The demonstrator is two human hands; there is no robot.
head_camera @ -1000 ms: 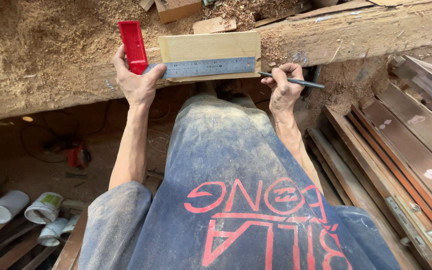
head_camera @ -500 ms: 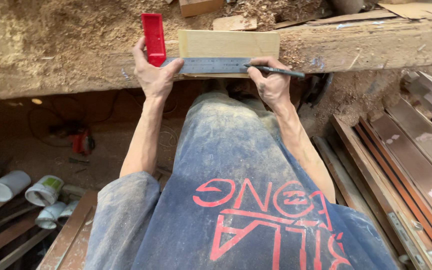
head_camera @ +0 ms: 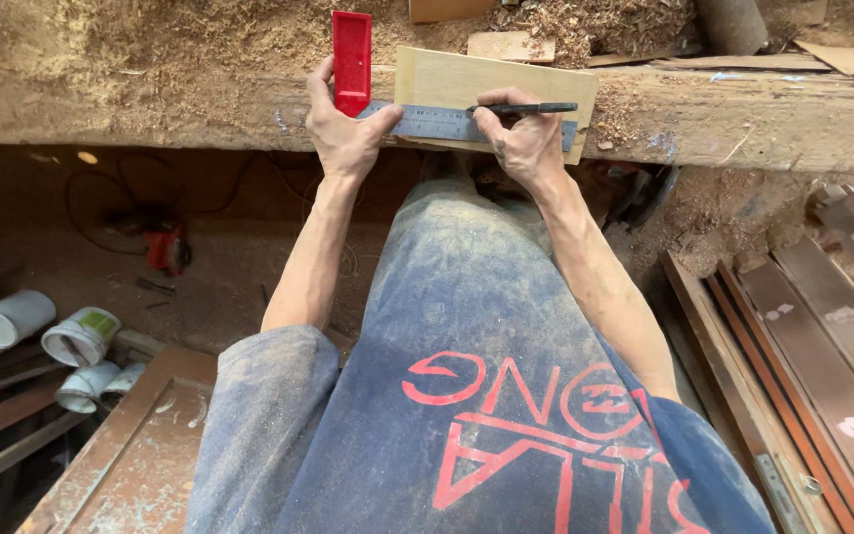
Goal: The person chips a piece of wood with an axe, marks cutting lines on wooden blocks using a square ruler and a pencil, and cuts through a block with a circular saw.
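— Where the floor shows at far left, what lies there?
— White tubs (head_camera: 46,341) on their sides, among dark planks. Further in, a red tool (head_camera: 167,247) with a cable sits under the bench (head_camera: 150,94), which is thick with sawdust.

— And the left hand (head_camera: 346,133)?
— It presses down on a square (head_camera: 417,117). The red stock stands upright past the fingers, against the left edge of a pale board (head_camera: 491,81). The thumb is stretched right along the steel blade; the other fingers curl over the stock's lower end.

— Where does the blade run?
— Flat across the board's near part, left to right, ending close to the right edge.

— The right hand (head_camera: 521,138)?
— Resting on the blade and board, thumb and forefinger pinching a black pencil (head_camera: 531,108). The pencil lies nearly level, just above the blade's top edge. Whether its tip touches the wood, I cannot tell.

— Further right?
— Long brown metal-faced strips (head_camera: 822,346) lie side by side on the floor, running away toward the bench.
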